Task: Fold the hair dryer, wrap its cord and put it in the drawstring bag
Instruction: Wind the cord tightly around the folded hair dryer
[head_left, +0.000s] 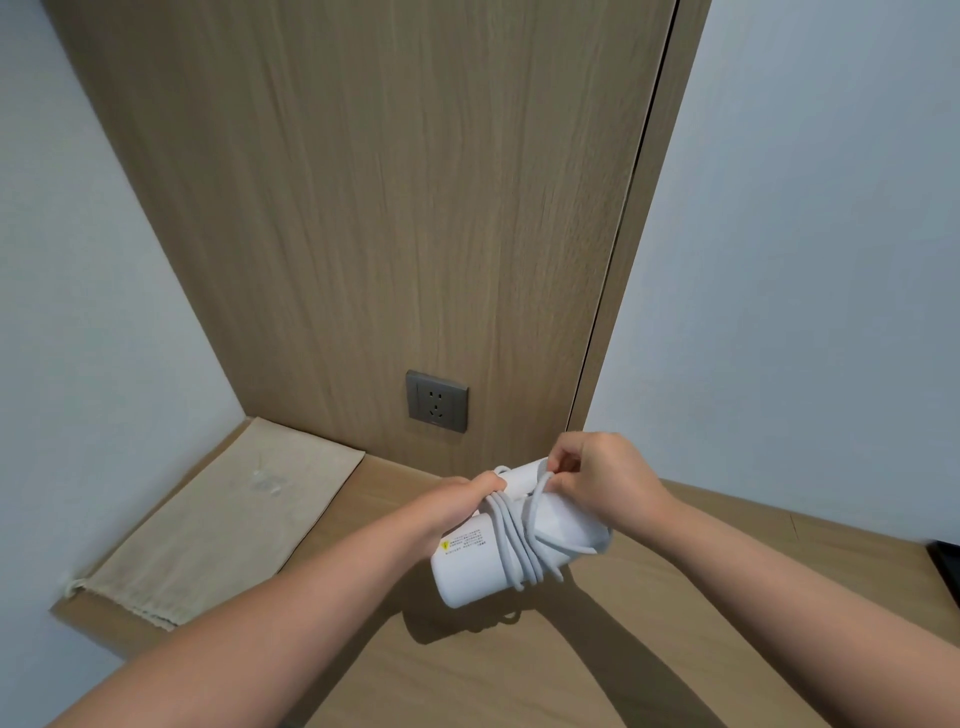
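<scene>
Pinching the cord (513, 530), right hand (605, 480) faces left hand (457, 501) gripping illegibly labelled hair dryer (467, 574).

The hair dryer (467, 566) is white with small grey print and a yellow warning mark; its cord (511, 540) is pale grey. The drawstring bag (218, 519) on the left is sandy beige, the wall panel (363, 208) and counter (519, 675) light wood-grain, the socket (437, 401) dark grey.

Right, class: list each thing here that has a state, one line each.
White plastic hair dryer: folded, held above the wooden shelf.
White cord: looped round the dryer.
Beige cloth drawstring bag: lying flat on the shelf.
Grey wall socket: nothing plugged in.
Left hand: grips dryer.
Right hand: pinches cord.
</scene>
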